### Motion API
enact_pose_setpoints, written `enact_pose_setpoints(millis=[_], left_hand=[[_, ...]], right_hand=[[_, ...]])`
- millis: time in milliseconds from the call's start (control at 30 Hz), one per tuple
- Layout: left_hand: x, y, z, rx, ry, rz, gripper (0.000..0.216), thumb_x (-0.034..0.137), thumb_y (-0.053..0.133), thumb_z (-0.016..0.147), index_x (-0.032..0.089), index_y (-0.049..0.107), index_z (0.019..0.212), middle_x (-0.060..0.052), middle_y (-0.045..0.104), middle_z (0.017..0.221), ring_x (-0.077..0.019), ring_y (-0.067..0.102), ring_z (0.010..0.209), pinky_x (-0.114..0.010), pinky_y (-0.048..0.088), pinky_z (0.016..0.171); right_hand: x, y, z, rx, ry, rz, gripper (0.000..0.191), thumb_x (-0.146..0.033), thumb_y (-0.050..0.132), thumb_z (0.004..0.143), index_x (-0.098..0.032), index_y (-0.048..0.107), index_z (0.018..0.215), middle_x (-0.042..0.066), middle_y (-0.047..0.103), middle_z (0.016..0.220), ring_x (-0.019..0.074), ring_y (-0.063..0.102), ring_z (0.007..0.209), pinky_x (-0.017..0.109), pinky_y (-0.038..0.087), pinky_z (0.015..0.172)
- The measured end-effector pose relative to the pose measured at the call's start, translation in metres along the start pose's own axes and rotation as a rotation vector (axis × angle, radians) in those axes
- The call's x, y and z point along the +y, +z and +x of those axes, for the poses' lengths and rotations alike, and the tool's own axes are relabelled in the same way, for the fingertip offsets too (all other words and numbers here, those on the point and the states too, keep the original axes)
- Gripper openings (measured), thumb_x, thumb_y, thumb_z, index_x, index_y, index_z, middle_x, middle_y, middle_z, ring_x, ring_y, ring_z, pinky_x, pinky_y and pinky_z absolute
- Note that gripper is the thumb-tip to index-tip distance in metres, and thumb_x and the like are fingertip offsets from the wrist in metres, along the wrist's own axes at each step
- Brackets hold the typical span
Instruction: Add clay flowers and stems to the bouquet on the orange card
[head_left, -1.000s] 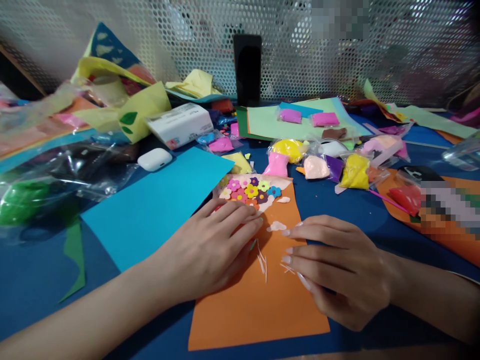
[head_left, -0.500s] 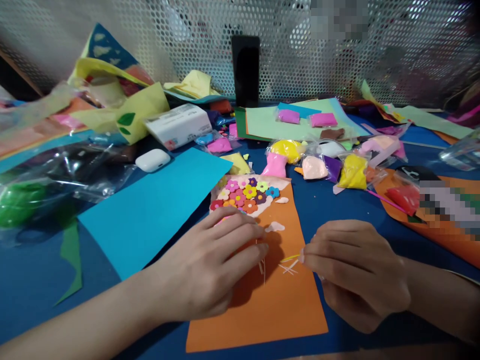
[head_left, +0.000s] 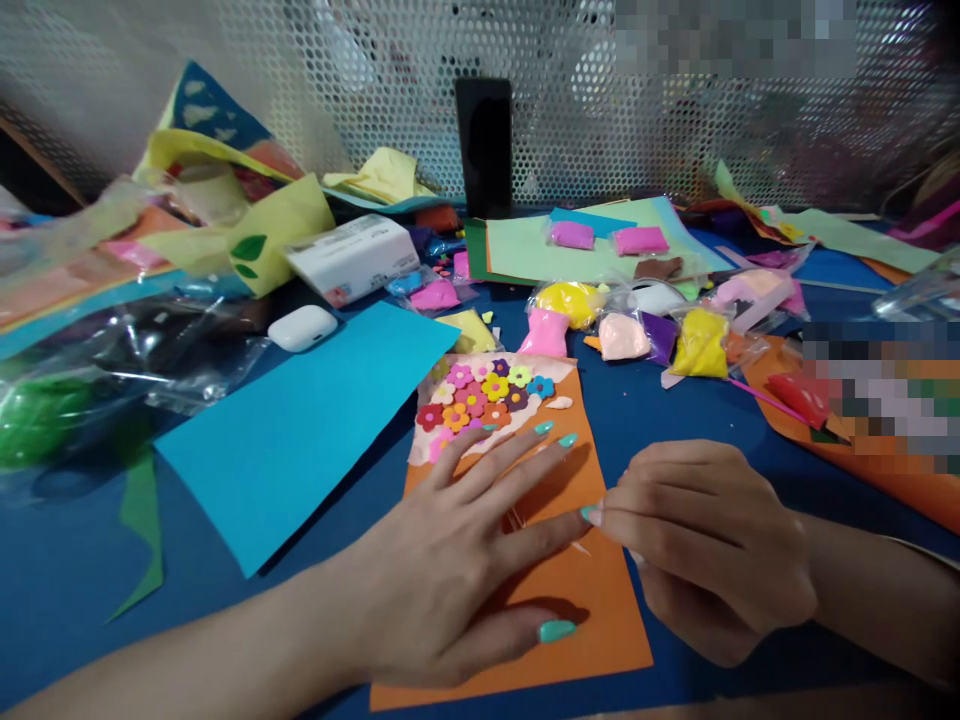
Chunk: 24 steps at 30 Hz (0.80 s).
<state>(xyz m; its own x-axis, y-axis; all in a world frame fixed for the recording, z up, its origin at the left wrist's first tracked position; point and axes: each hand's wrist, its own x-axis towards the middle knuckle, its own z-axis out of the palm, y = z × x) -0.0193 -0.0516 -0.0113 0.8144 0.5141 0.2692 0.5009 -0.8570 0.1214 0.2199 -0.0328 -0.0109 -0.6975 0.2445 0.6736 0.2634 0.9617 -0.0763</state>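
An orange sheet of paper (head_left: 592, 610) lies on the blue table in front of me. At its top end sits a cluster of small coloured clay flowers (head_left: 480, 395) on a pale patch. My left hand (head_left: 465, 545) lies flat on the orange sheet with its fingers spread, turquoise nails showing. My right hand (head_left: 705, 545) rests at the sheet's right edge with its fingers curled and pinched together at the tips, touching my left index finger. What the pinch holds is too small to make out.
A big light-blue sheet (head_left: 300, 430) lies to the left. Bags of coloured clay (head_left: 645, 335) are strewn behind the orange sheet. A white earbud case (head_left: 302, 327), a white box (head_left: 352, 258), an upright black phone (head_left: 486, 145) and piles of paper crowd the back.
My left hand has opened from a loose curl to flat, spread fingers and slid right over the thin pale strips. My right hand went from flat to a pinch.
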Motion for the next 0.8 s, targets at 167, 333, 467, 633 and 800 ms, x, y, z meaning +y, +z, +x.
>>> enact_pose_setpoints(millis=[167, 333, 467, 633, 800], left_hand=[[-0.0089, 0.0064, -0.0009, -0.041, -0.035, 0.037, 0.053, 0.056, 0.039, 0.096, 0.031, 0.049, 0.142, -0.010, 0.041, 0.154, -0.0357, 0.035, 0.141, -0.055, 0.025, 0.111], [-0.0108, 0.0037, -0.0013, -0.011, -0.020, 0.050, 0.057, 0.056, 0.043, 0.094, 0.027, 0.049, 0.142, -0.011, 0.039, 0.155, -0.0356, 0.034, 0.142, -0.051, 0.019, 0.114], [-0.0100, 0.0051, -0.0010, -0.033, -0.003, 0.033, 0.052, 0.057, 0.043, 0.094, 0.032, 0.052, 0.140, -0.008, 0.044, 0.152, -0.0347, 0.035, 0.141, -0.052, 0.020, 0.114], [-0.0115, 0.0063, -0.0007, -0.008, -0.051, 0.099, 0.057, 0.058, 0.037, 0.096, 0.023, 0.053, 0.139, -0.013, 0.039, 0.155, -0.0364, 0.036, 0.141, -0.052, 0.018, 0.114], [-0.0103, 0.0068, -0.0014, 0.002, 0.013, 0.054, 0.054, 0.057, 0.040, 0.096, 0.028, 0.053, 0.139, -0.009, 0.045, 0.151, -0.0332, 0.037, 0.140, -0.049, 0.020, 0.114]], right_hand=[[0.0008, 0.0009, -0.0004, 0.005, -0.010, -0.003, 0.025, -0.005, 0.044, 0.074, -0.015, 0.059, 0.092, 0.004, 0.066, 0.069, 0.0143, 0.061, 0.058, 0.028, 0.052, 0.058], [0.0019, 0.0018, -0.0003, 0.017, -0.006, 0.006, 0.025, -0.004, 0.043, 0.074, -0.014, 0.058, 0.091, 0.004, 0.066, 0.067, 0.0140, 0.060, 0.057, 0.029, 0.051, 0.056], [0.0028, 0.0017, -0.0004, -0.002, -0.004, -0.007, 0.025, -0.005, 0.043, 0.076, -0.015, 0.059, 0.092, 0.002, 0.065, 0.066, 0.0135, 0.059, 0.057, 0.029, 0.052, 0.058], [0.0023, 0.0017, -0.0010, 0.003, 0.000, -0.007, 0.024, -0.005, 0.043, 0.077, -0.016, 0.059, 0.090, 0.002, 0.064, 0.064, 0.0136, 0.059, 0.057, 0.029, 0.052, 0.056], [0.0018, 0.0021, -0.0010, 0.020, -0.008, -0.009, 0.024, -0.005, 0.043, 0.077, -0.014, 0.061, 0.091, 0.004, 0.066, 0.066, 0.0145, 0.060, 0.058, 0.030, 0.053, 0.056]])
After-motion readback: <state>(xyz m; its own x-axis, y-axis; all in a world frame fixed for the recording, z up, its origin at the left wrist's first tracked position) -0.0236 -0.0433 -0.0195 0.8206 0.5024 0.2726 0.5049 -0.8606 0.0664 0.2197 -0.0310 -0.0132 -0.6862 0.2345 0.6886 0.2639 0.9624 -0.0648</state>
